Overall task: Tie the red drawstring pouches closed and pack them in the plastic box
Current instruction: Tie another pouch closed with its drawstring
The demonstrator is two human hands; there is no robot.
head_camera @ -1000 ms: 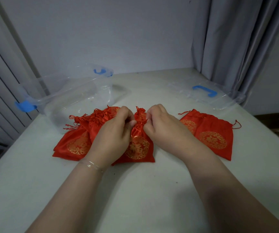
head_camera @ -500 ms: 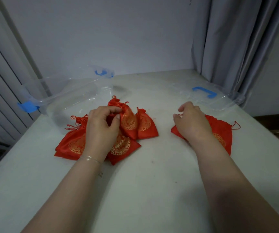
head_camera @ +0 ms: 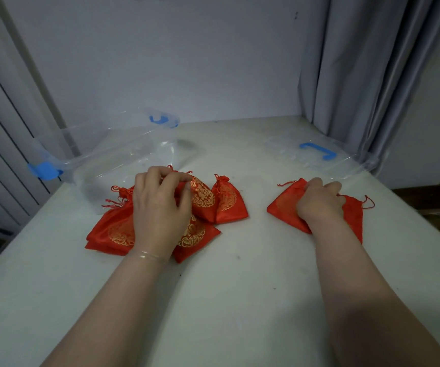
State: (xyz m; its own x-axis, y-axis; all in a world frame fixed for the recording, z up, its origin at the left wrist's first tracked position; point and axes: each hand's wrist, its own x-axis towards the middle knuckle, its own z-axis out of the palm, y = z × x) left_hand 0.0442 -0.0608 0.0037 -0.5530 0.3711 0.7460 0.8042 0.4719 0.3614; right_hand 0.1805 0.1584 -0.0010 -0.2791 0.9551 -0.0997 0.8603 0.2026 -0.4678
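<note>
A tied pouch [head_camera: 203, 198] is pinched at its neck by the left hand [head_camera: 160, 207], thumb and fingers curled round it. Just right of that hand a second tied pouch [head_camera: 228, 201] lies on the table [head_camera: 226, 300]; beneath the hand sits a pile [head_camera: 112, 231] of flat pouches. Just beyond the hand stands the clear box [head_camera: 102, 157], blue clips on its rim. Well apart to the right, the right hand [head_camera: 319, 202] grasps an untied pouch [head_camera: 283, 205], fingers curled into the cloth. Beyond that hand lies the lid [head_camera: 319, 154].
</note>
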